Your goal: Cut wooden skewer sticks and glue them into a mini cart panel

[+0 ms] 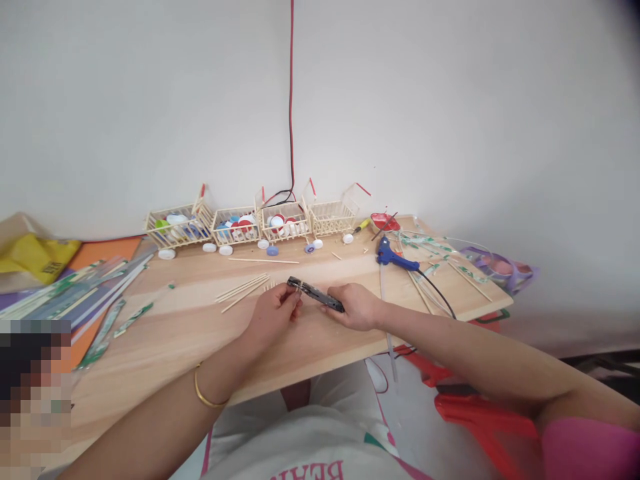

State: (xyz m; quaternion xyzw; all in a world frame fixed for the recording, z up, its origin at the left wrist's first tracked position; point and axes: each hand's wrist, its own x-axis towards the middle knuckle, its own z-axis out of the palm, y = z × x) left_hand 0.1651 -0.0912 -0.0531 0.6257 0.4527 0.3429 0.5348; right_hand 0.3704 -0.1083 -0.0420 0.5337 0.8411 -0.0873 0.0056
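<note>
My right hand (357, 307) is wrapped around a dark grey metal hand tool (320, 295), perhaps clippers or pliers. Its far end points left, at the fingertips of my left hand (274, 310). The left fingers are closed in a pinch there, and a sliver of a thin pale stick (302, 285) shows by the tool's jaws; most of it is hidden. Just beyond the left hand lie several loose thin wooden sticks (241, 288) on the table (200, 340).
Several small stick-built carts (285, 220) with bottle-cap wheels line the wall, some filled with caps. A blue glue gun (395, 255) with a black cable lies at right. Green-and-white wrappers, a red dish (385, 222) and a yellow packet (37, 259) lie around. A red stool (485, 420) stands below.
</note>
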